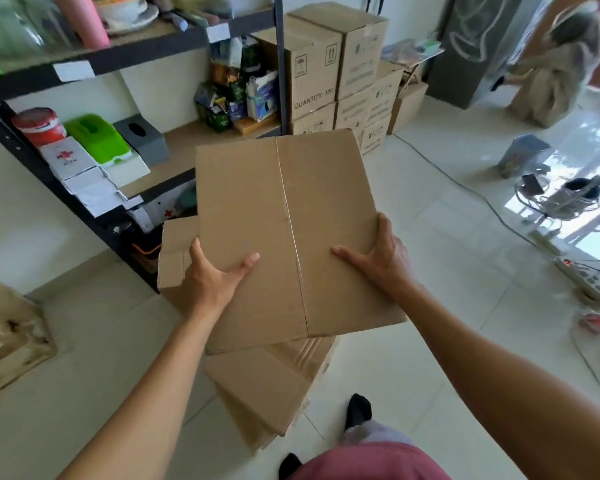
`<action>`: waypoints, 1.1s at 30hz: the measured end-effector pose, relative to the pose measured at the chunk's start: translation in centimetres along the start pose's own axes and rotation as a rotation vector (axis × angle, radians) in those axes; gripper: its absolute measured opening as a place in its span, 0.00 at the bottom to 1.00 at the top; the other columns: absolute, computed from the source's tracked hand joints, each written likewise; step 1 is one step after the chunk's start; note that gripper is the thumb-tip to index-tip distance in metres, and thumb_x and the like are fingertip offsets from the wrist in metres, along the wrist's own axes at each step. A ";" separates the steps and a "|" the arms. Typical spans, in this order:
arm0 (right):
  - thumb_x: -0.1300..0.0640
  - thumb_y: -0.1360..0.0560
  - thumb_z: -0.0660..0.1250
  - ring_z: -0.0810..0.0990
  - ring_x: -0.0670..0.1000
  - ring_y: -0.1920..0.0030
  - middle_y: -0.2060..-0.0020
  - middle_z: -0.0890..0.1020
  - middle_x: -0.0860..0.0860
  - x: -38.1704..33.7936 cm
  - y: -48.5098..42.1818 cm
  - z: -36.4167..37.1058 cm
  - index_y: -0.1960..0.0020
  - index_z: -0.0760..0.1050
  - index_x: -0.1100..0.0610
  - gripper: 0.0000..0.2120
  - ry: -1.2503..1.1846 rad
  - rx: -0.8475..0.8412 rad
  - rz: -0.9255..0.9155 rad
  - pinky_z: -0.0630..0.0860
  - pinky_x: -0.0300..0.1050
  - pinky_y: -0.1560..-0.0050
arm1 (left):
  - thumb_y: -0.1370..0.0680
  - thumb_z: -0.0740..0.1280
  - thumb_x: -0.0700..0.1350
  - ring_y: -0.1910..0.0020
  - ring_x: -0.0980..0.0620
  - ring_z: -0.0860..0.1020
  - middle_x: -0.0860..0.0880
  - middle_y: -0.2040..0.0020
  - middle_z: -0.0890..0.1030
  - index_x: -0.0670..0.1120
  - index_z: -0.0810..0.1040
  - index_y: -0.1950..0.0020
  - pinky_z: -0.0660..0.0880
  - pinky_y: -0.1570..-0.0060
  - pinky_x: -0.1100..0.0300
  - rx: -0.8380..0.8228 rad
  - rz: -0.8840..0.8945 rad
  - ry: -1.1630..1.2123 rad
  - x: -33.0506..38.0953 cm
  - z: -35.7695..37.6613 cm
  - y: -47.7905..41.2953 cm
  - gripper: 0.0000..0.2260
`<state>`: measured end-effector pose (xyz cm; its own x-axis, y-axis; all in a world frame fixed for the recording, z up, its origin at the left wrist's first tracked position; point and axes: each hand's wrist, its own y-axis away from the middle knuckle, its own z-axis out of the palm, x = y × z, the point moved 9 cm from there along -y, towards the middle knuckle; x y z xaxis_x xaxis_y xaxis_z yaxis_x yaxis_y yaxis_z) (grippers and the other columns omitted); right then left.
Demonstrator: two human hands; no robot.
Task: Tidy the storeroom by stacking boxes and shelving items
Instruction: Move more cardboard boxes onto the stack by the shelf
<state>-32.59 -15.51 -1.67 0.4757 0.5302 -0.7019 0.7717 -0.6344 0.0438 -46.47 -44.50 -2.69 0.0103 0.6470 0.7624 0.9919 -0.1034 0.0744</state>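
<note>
held box (284,233): above the lower boxes (267,386) on the floor (430,341)
shelf (174,140): left
stacked cartons (336,71): behind, right of shelf

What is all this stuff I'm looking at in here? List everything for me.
held cardboard box: one, brown, taped shut, gripped at its near end
boxes beneath it: at least two, brown, on the floor
stacked cartons: several, brown, by the far wall
battered box: one, brown, floor at left
shelf rack: one, black frame
green tissue holder: one, middle shelf
grey tissue box: one, middle shelf
red-lidded jar: one, middle shelf
small packets: a pile, mixed colours, shelf's far end
power strip: one, white, floor at right
another person: one, far doorway
left hand: on the box
right hand: on the box
feet: two, black socks
</note>
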 end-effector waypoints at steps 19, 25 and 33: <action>0.33 0.34 0.70 0.73 0.60 0.36 0.34 0.73 0.57 15.6 -9.4 -20.0 0.25 0.54 0.53 0.47 -0.028 0.123 0.094 0.70 0.53 0.37 | 0.32 0.71 0.66 0.35 0.37 0.71 0.37 0.31 0.71 0.43 0.54 0.23 0.70 0.42 0.51 -0.061 0.171 -0.101 21.6 17.9 2.7 0.48; 0.35 0.33 0.71 0.73 0.61 0.37 0.35 0.73 0.58 20.5 -14.3 -25.5 0.25 0.55 0.53 0.46 -0.037 0.098 0.100 0.71 0.53 0.40 | 0.31 0.70 0.66 0.32 0.41 0.69 0.41 0.28 0.67 0.45 0.51 0.22 0.68 0.47 0.55 -0.082 0.172 -0.119 27.3 24.6 3.0 0.48; 0.35 0.32 0.71 0.73 0.61 0.36 0.35 0.73 0.58 23.1 -23.0 -26.8 0.25 0.55 0.54 0.46 -0.063 0.038 0.081 0.70 0.51 0.42 | 0.32 0.71 0.66 0.35 0.42 0.72 0.42 0.31 0.70 0.47 0.52 0.22 0.69 0.48 0.55 -0.056 0.109 -0.100 31.1 30.0 -1.5 0.47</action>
<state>-28.04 26.47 0.16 0.5076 0.4403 -0.7406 0.7145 -0.6954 0.0762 -43.85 -1.57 1.66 0.1331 0.7013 0.7003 0.9755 -0.2178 0.0327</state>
